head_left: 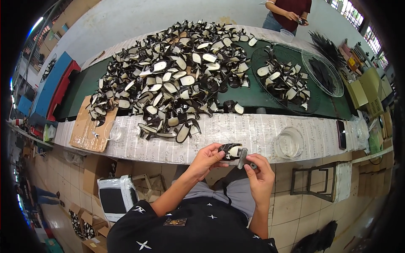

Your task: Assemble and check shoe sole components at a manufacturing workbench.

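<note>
Black short-sleeved shirt (190,227) with small white star marks, small patch at chest; grey trousers (236,194); forearms bare.

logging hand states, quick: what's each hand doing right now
Left hand: closed on the black-and-white shoe piece.
Right hand: closed on a small grey tool at the piece.

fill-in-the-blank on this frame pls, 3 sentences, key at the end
1. The left hand holds a black and white ____ piece.
2. The right hand holds a small grey tool against that ____.
3. The clear glass bowl stands on the table to the person's ____.

Missing words: shoe; piece; right
</note>
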`<act>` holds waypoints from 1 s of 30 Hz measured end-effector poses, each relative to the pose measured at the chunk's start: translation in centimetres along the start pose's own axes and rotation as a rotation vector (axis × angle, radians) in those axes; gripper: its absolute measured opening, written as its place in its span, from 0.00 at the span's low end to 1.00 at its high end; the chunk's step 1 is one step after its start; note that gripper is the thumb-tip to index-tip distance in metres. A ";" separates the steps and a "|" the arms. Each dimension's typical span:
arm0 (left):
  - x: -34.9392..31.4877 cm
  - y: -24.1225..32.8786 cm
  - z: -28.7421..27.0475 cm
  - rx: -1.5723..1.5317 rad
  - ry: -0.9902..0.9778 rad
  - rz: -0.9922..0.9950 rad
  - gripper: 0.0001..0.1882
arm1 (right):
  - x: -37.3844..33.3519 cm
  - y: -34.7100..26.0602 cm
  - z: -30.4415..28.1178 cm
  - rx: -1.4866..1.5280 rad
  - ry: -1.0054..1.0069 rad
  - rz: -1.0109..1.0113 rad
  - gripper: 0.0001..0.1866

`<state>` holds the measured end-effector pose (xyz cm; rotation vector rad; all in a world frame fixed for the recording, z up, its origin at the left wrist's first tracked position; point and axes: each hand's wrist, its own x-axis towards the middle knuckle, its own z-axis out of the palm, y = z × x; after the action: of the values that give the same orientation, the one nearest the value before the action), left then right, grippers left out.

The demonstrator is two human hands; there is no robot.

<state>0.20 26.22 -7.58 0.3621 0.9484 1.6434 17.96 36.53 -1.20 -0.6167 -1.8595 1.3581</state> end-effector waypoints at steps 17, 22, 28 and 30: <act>-1.1 0.6 0.8 0.051 -0.011 0.030 0.14 | -0.3 -0.8 1.2 -0.200 -0.097 -0.082 0.14; -1.2 0.5 0.5 0.054 -0.045 0.035 0.15 | -0.9 0.4 0.9 0.152 -0.129 0.118 0.13; -1.4 0.5 0.5 0.048 -0.024 0.035 0.14 | -1.2 1.1 0.3 0.474 -0.133 0.172 0.13; -1.3 0.3 0.5 0.056 -0.020 0.047 0.14 | -1.2 1.0 0.3 0.500 -0.075 0.177 0.13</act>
<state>0.76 25.19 -6.70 0.4408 0.9789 1.6554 18.45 35.77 -2.53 -0.4789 -1.4573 1.8997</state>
